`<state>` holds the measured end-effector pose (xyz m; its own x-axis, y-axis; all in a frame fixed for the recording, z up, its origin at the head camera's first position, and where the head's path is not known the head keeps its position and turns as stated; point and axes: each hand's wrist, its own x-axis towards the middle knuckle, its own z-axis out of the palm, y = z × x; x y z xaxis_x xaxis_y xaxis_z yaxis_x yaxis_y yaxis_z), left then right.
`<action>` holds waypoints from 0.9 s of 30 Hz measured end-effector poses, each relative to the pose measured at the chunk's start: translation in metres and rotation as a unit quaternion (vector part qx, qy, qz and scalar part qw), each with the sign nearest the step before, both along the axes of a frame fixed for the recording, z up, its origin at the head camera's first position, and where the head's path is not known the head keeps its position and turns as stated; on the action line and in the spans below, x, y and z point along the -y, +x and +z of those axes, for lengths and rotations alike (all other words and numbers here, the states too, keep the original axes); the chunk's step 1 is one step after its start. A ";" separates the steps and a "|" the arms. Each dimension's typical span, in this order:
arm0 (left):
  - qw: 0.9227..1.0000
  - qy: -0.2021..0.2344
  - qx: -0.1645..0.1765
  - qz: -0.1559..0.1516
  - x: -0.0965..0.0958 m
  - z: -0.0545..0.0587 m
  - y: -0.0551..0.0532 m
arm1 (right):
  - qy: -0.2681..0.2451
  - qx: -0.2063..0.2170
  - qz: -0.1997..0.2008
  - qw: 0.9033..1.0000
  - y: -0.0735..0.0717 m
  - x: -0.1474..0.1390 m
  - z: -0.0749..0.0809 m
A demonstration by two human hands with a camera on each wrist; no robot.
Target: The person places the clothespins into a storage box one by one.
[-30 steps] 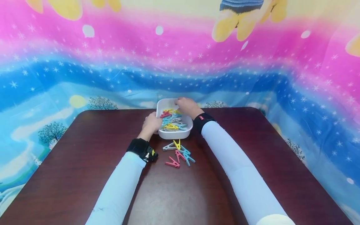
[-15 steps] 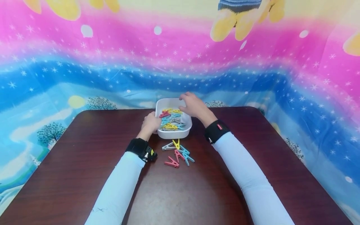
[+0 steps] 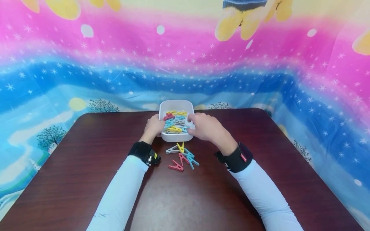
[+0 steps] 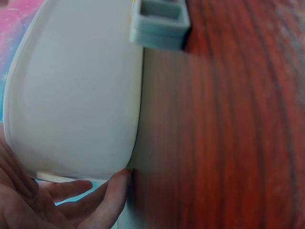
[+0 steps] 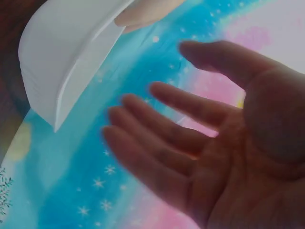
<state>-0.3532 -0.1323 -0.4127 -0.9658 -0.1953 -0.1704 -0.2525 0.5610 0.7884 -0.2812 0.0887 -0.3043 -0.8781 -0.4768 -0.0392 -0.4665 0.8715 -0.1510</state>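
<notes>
A white plastic box with several colored clothespins in it stands near the table's far edge. My left hand grips its left wall, thumb over the rim and fingers against the outer side; the left wrist view shows those fingers at the box's corner. Beside the right wall is my right hand. In the right wrist view its fingers are spread and relaxed, with nothing in the palm. In front of the box lie loose clothespins: a pale grey one, a yellow one, red ones and blue ones.
The dark brown wooden table ends just behind the box. A printed curtain hangs behind and along both sides of it. In the left wrist view a pale clothespin's end shows close to the box.
My right hand has come from over the box's far right corner toward me, down to its right side. The left hand stays on the box, and the loose clothespins lie as before.
</notes>
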 end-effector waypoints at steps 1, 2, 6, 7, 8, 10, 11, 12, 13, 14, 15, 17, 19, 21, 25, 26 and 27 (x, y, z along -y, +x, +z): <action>1.000 0.000 0.000 -0.002 0.000 0.001 0.000 | 0.016 0.014 -0.001 1.000 0.004 0.000 -0.001; 1.000 0.001 0.000 -0.002 0.000 0.001 0.001 | 0.032 0.028 0.000 0.999 0.008 -0.001 -0.003; 1.000 0.002 -0.004 -0.001 0.000 0.003 0.002 | 0.080 0.097 0.012 0.992 0.017 0.002 -0.012; 1.000 0.002 -0.005 0.000 0.000 0.003 0.002 | 0.086 0.111 0.015 0.990 0.018 0.003 -0.015; 1.000 0.003 -0.005 0.001 0.001 0.003 0.002 | 0.091 0.122 0.018 0.988 0.019 0.005 -0.019; 1.000 0.003 -0.002 0.000 0.001 0.001 0.001 | 0.092 0.141 0.024 0.985 0.021 0.008 -0.025; 1.000 0.004 -0.001 -0.001 0.001 0.000 0.001 | 0.090 0.146 0.026 0.985 0.022 0.010 -0.029; 1.000 0.005 0.001 -0.003 0.000 0.000 0.001 | 0.090 0.151 0.025 0.984 0.024 0.012 -0.032; 1.000 0.006 0.002 -0.004 0.000 -0.001 0.001 | 0.090 0.156 0.023 0.983 0.025 0.013 -0.035; 1.000 0.007 0.004 -0.005 0.000 -0.002 0.002 | 0.094 0.159 0.019 0.983 0.027 0.015 -0.038; 1.000 0.007 0.004 -0.005 0.000 -0.003 0.002 | 0.096 0.161 0.015 0.982 0.028 0.017 -0.040; 1.000 0.009 0.004 -0.004 0.000 -0.003 0.002 | 0.110 0.163 0.006 0.981 0.030 0.019 -0.044; 1.000 0.011 0.004 -0.005 0.000 -0.004 0.003 | 0.128 0.165 0.000 0.978 0.031 0.022 -0.047; 1.000 0.010 0.004 -0.006 0.000 -0.004 0.002 | 0.146 0.165 -0.003 0.975 0.032 0.023 -0.049; 1.000 0.008 -0.001 -0.007 0.001 -0.003 0.001 | 0.198 0.154 -0.001 0.968 0.031 0.025 -0.051; 1.000 0.009 -0.001 -0.007 0.001 -0.003 0.001 | 0.209 0.151 -0.001 0.966 0.030 0.024 -0.052; 1.000 0.010 -0.001 -0.006 0.001 -0.003 0.001 | 0.217 0.149 -0.002 0.965 0.030 0.024 -0.052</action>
